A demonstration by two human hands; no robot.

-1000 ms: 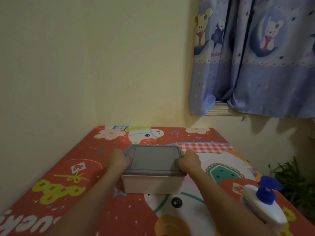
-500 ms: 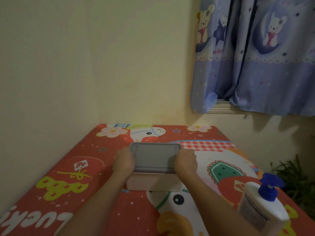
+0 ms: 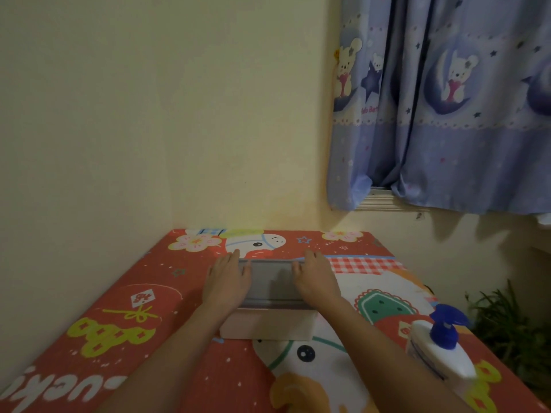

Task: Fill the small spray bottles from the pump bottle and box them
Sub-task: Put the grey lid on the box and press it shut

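Observation:
A pale pink box [image 3: 268,324] with a grey lid [image 3: 272,283] sits in the middle of the table. My left hand [image 3: 228,277] lies flat on the lid's left side, fingers straight and reaching its far edge. My right hand [image 3: 314,277] lies flat on the lid's right side the same way. A white pump bottle [image 3: 441,353] with a blue pump head stands at the near right of the table, apart from both hands. No small spray bottles are visible.
The table wears a red cartoon-print cloth [image 3: 119,308] and stands in a corner against cream walls. A blue bear-print curtain [image 3: 441,108] hangs at the right. A green plant [image 3: 512,329] sits low beyond the table's right edge.
Both hands have slid from gripping the lid's side edges to lying flat on top of it, fingers stretched toward its far edge. The box sits slightly farther from me.

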